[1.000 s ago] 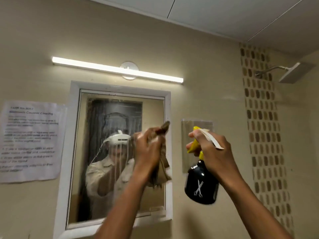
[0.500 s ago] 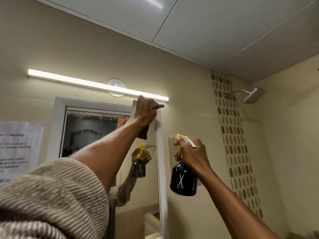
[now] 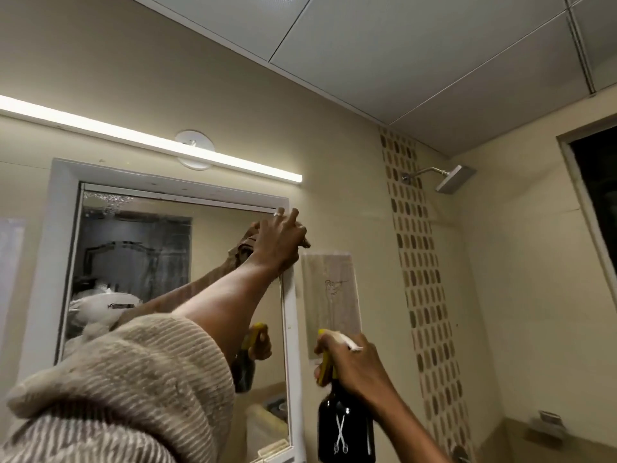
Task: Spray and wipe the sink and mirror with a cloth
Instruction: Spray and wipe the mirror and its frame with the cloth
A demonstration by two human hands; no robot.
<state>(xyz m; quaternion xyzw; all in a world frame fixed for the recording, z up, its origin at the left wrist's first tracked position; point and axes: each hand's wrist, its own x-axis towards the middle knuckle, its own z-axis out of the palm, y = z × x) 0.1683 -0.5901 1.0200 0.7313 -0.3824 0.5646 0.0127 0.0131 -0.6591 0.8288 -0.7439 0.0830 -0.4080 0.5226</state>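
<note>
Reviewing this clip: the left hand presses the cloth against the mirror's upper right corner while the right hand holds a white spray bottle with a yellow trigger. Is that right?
Not quite. The spray bottle in the right hand is black, with a white scissors mark, not white; its trigger is yellow. The rest holds: the left hand presses the cloth at the upper right corner of the mirror. The head view shows it.

A white crossed-scissors emblem marks the black spray bottle (image 3: 345, 429), the only clear sign in view, and no lettering shows with it. A clear plaque (image 3: 332, 302) on the wall beside the mirror (image 3: 140, 262) carries a thin line drawing that cannot be made out. A short dark marking shows on the white headgear reflected in the mirror, too blurred to read.
</note>
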